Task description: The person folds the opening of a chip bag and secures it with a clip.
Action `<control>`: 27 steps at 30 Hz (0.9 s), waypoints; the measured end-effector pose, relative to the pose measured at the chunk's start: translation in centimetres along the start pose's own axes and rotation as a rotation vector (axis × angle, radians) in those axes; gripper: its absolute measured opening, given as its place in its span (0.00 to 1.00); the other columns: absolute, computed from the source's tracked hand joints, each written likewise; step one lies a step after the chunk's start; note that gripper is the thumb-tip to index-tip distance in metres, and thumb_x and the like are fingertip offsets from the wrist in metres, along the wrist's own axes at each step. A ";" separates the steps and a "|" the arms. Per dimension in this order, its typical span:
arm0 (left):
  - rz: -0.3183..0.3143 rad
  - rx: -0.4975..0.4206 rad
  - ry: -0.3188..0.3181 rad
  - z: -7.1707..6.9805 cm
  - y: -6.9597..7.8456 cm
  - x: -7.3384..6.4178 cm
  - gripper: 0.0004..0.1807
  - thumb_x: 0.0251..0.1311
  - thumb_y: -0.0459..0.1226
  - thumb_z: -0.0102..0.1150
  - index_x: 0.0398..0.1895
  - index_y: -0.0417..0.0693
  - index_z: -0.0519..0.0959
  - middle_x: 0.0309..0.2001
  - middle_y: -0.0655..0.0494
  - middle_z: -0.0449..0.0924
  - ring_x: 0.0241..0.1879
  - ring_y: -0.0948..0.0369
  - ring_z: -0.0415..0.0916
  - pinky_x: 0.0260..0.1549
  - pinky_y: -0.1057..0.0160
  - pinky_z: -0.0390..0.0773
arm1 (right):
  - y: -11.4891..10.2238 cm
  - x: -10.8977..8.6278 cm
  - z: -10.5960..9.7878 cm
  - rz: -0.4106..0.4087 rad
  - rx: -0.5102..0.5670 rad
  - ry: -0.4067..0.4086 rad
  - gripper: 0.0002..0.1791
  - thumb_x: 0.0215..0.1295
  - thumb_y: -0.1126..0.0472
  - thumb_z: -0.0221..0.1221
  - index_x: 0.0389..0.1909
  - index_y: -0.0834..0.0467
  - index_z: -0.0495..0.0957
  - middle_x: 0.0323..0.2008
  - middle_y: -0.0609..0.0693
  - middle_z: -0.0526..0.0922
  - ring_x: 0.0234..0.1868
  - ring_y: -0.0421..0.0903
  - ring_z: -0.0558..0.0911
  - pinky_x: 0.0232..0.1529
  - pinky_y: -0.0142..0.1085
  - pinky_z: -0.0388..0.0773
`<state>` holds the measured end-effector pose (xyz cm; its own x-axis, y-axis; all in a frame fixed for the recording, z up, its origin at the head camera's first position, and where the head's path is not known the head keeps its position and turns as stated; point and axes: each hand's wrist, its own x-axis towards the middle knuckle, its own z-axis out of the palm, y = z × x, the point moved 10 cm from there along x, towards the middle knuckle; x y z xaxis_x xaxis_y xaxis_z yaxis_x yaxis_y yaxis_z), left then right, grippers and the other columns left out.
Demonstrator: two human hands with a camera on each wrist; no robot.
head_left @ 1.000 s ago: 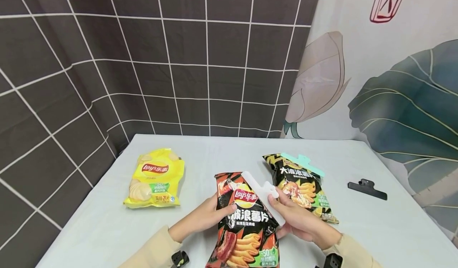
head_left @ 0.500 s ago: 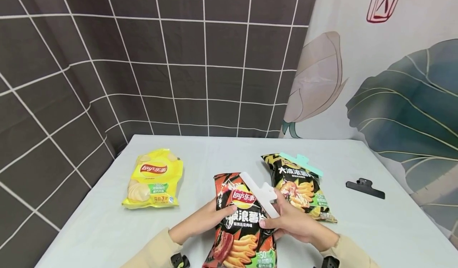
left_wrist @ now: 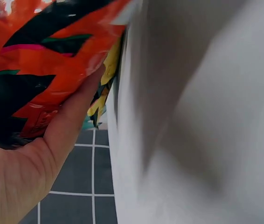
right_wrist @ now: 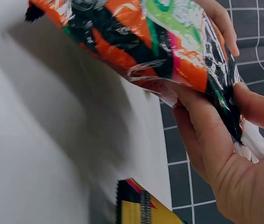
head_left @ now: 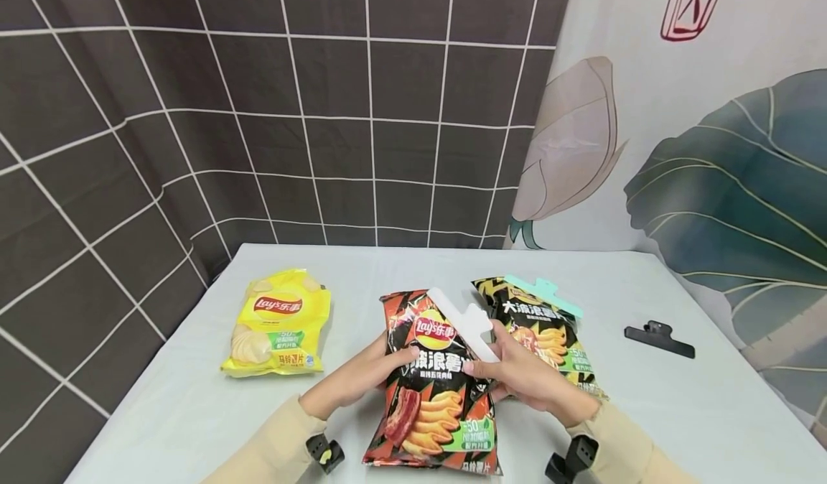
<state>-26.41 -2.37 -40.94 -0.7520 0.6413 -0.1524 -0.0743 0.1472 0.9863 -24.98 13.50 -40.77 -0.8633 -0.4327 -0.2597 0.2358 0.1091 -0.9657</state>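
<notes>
Both hands hold a red-and-black chip bag [head_left: 429, 419] above the near part of the table. A white bag clip [head_left: 460, 322] sits slanted across its upper right corner. The left hand [head_left: 368, 373] grips the bag's left side, thumb on the front and fingers behind; the left wrist view shows a finger under the orange foil. On the other side, the right hand [head_left: 526, 373] pinches the bag's right edge just below the clip, its thumb on the front. In the right wrist view, fingers [right_wrist: 202, 126] of this hand support the bag from behind.
A yellow chip bag [head_left: 278, 322] lies at the left of the white table [head_left: 194, 412]. Right of the hands lies a black-and-gold chip bag [head_left: 555, 340] with a mint green clip [head_left: 543, 294] on its top. A black clip [head_left: 659, 339] lies farther right.
The red-and-black bag has been raised a little, and both hands have moved up with it. The right thumb has shifted from the white clip onto the bag's front.
</notes>
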 end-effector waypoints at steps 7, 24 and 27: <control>0.008 0.037 0.103 -1.8 0.6 0.6 0.41 0.67 0.48 0.51 0.76 0.57 0.41 0.60 0.39 0.72 0.50 0.54 0.78 0.40 0.54 0.82 | -0.7 1.5 -1.5 0.007 -0.034 0.093 0.42 0.64 0.62 0.61 0.69 0.58 0.44 0.52 0.61 0.76 0.21 0.39 0.76 0.18 0.30 0.75; -0.040 -0.010 0.322 -5.6 0.8 3.0 0.36 0.66 0.49 0.53 0.73 0.61 0.51 0.63 0.41 0.70 0.56 0.49 0.75 0.47 0.48 0.79 | -1.7 5.4 -4.7 0.032 -0.072 0.225 0.40 0.67 0.59 0.58 0.72 0.55 0.44 0.62 0.66 0.67 0.28 0.41 0.79 0.19 0.31 0.76; -0.045 -0.019 0.356 -6.1 0.8 3.4 0.34 0.66 0.49 0.53 0.73 0.59 0.53 0.61 0.41 0.70 0.57 0.47 0.74 0.48 0.45 0.78 | -1.7 6.0 -5.1 0.056 -0.085 0.248 0.41 0.67 0.59 0.58 0.73 0.55 0.43 0.64 0.66 0.66 0.36 0.44 0.82 0.21 0.32 0.77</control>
<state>-33.03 -4.63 -40.28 -0.9286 0.3315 -0.1671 -0.1219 0.1528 0.9807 -32.87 15.31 -40.78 -0.9353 -0.1927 -0.2967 0.2571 0.2057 -0.9442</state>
